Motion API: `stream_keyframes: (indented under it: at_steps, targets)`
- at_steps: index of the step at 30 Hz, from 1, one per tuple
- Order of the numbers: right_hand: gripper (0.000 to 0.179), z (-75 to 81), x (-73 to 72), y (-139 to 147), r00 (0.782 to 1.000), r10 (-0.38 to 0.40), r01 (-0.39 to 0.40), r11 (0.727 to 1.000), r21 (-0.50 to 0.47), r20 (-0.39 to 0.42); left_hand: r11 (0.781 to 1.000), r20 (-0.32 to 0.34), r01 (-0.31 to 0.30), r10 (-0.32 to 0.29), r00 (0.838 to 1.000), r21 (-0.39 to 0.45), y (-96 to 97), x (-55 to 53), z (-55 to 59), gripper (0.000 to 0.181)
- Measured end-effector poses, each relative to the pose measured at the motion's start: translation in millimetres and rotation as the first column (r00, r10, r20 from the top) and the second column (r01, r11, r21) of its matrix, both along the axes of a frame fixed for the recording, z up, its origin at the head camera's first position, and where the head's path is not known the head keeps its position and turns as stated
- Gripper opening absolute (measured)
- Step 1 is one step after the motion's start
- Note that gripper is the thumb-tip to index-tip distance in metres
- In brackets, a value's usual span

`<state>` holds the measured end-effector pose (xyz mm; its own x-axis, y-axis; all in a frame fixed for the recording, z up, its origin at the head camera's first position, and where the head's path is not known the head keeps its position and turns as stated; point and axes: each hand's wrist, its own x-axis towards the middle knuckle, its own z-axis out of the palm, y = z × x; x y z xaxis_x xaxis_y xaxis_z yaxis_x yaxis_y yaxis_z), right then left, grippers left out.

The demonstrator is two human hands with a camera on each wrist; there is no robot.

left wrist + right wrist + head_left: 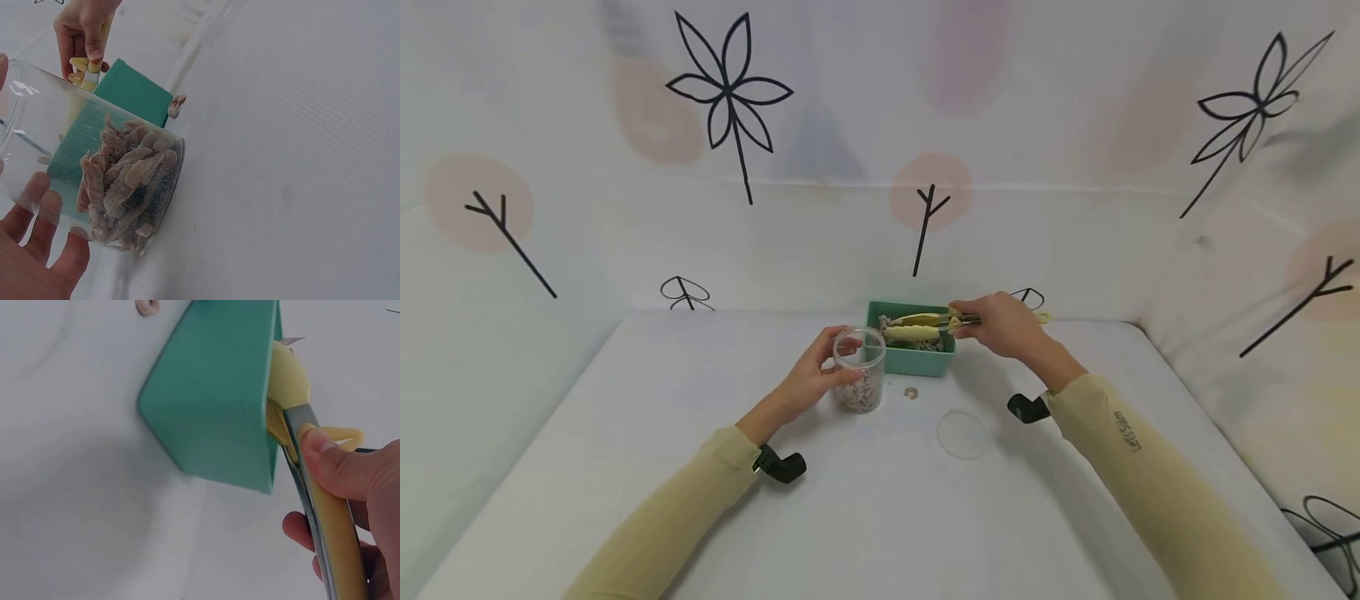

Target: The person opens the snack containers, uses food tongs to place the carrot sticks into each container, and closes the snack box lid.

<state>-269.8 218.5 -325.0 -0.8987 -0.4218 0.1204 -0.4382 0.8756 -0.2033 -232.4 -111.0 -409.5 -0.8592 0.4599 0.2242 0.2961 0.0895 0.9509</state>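
Beside the clear cylindrical jar (869, 380) held by the left hand (807, 380), yellow-and-metal tongs (916, 333) are gripped by the right hand (1006, 325), seemingly mid-transfer, steady aim needed.

White table (872, 525), pale patterned backdrop (842, 242) behind and at both sides.
Black line-drawn flower (727, 90) and twig (923, 229) motifs, faded pink blotches (655, 117); soft, greyish light.

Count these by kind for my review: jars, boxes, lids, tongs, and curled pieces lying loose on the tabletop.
Clear jar: 1
Green box: 1
Clear round lid: 1
Yellow-and-metal tongs: 1
Loose curled piece: 1
Total: 5
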Motion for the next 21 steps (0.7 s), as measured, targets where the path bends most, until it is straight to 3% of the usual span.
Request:
stream_keyframes:
  at_steps: [12,21]
  targets:
    - [0.054,22.6,5.6,20,0.998,-0.01,0.004,0.996,-0.093,-0.058,1.0,0.005,0.006,-0.006,1.0,0.01,-0.8,-1.7,-1.2,0.062]
    - [0.054,28.3,7.1,21,1.0,-0.016,0.014,0.991,-0.13,-0.014,1.0,-0.003,0.001,-0.001,1.0,-0.004,-1.7,0.3,-0.2,0.062]
